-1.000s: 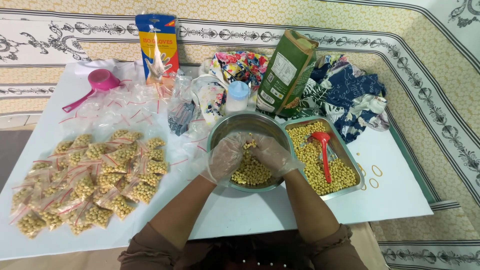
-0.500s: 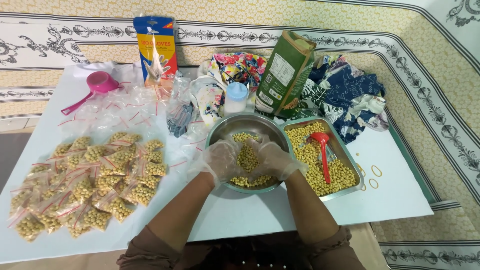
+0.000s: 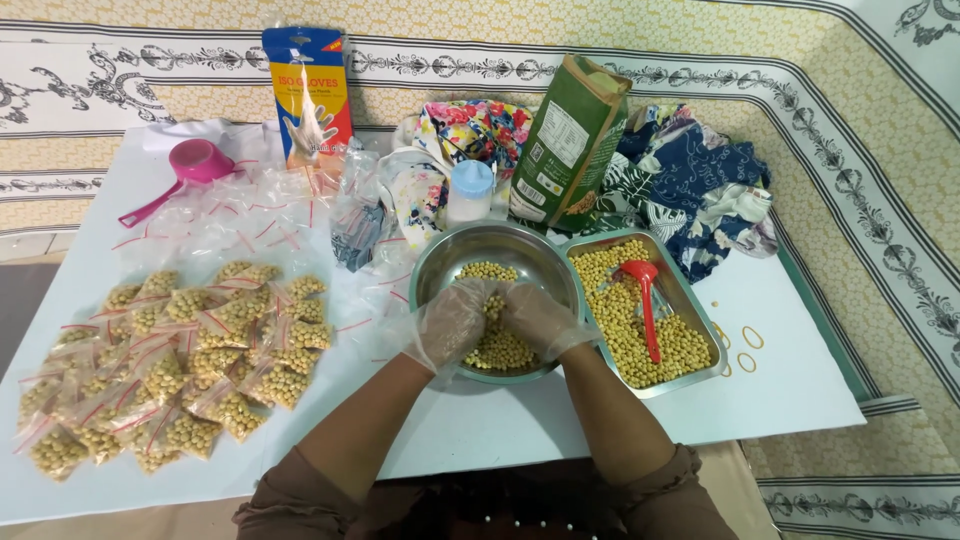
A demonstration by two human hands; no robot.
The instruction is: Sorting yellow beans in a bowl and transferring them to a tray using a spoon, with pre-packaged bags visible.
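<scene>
Both hands' (image 3: 497,318) grip hidden among beans (image 3: 500,345).

steel bowl (image 3: 455,262) | round, upright, table centre | soybeans (image 3: 503,348) | pale yellow, piled inside

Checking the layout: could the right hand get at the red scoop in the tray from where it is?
Probably yes: the right hand is in the bowl beside the tray, and the red scoop lies uncovered.
</scene>
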